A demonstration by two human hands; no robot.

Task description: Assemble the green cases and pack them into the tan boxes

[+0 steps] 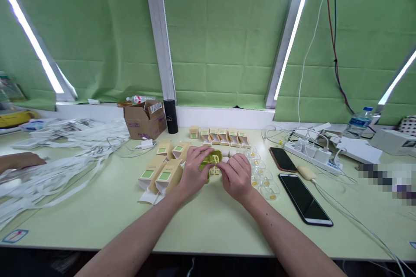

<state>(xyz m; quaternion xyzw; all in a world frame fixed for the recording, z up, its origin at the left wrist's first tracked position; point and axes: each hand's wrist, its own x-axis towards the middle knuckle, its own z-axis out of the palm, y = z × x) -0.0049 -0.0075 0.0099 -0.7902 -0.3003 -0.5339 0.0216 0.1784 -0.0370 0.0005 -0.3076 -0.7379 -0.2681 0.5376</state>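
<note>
My left hand [192,173] is closed on a shiny olive-green moulded piece [215,156], thumb below and fingers along its top. Right beside it, my right hand [238,176] is closed in a pinch at the piece's edge; what lies between those fingertips is too small to make out. Small yellowish parts [214,172] show on the table just under the piece. Left of my hands lie several cream cartons with green labels [169,175], some with flaps open. Several clear plastic shells with yellow centres [269,191] lie close to the right of my right hand.
Small open cartons [224,136] line up farther back. A cardboard box [145,120] and black cylinder [170,117] stand behind. Rightward are two phones [305,199], a power strip [313,158] and cables. Another person's hand [29,159] rests by white strips [74,169] at left.
</note>
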